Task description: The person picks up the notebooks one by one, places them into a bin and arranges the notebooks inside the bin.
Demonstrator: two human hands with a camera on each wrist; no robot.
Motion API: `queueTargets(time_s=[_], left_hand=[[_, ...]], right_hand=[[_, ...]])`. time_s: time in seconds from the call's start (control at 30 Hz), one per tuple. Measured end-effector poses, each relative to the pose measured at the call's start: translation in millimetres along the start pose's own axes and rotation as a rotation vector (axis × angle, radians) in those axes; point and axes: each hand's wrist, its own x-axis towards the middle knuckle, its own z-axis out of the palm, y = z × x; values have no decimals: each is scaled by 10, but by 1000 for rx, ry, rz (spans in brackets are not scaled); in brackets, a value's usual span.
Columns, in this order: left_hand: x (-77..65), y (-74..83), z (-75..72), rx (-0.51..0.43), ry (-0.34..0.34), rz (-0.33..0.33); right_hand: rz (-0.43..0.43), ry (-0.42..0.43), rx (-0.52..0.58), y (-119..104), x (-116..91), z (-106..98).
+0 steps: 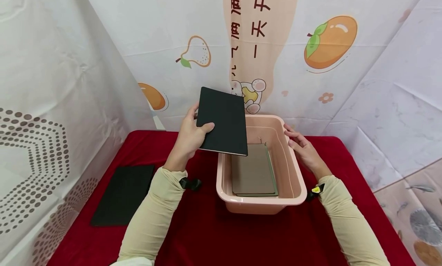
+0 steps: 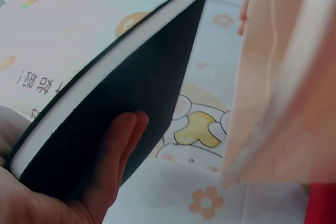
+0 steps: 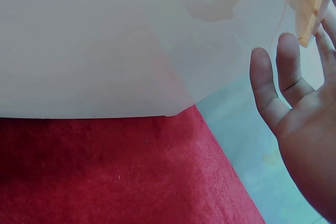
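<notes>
My left hand (image 1: 193,133) holds a black hardcover notebook (image 1: 224,122), thumb on its upper face and fingers behind. The notebook hangs tilted over the left rim of a pink plastic bin (image 1: 262,200). Pale page edges of the notebook (image 2: 157,66) show in the left wrist view. Inside the bin lies a grey-brown notebook (image 1: 253,170), with a green-edged one (image 1: 272,174) beneath it. At the bin's right rim, my right hand (image 1: 305,151) rests with relaxed fingers; the right wrist view shows its fingers (image 3: 262,77) loosely bent beside the bin's outer wall.
Another black notebook (image 1: 121,195) lies flat on the red tablecloth (image 1: 203,227) at the left, partly behind my left sleeve. A white curtain (image 1: 148,24) printed with fruit and lettering hangs close behind the bin. More pale fabric (image 1: 390,101) hangs at the right.
</notes>
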Motion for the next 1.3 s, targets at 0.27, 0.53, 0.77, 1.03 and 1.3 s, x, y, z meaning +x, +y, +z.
queueTargets(time_s=[0.27,0.53,0.77,1.03,1.3], left_hand=[[59,83,102,8,4,-35],[52,99,227,-1,-30,-82],[62,83,308,53,-42,-109],[151,36,428,97,-69,-71],[206,87,601,159,-76,-86]], right_hand=[[-3,3,17,-3,-2,6],[9,9,-5,-5,3,-10],[10,5,3,-1,1,9],[7,-1,4,19,13,15],[36,30,-38,0,2,-2]])
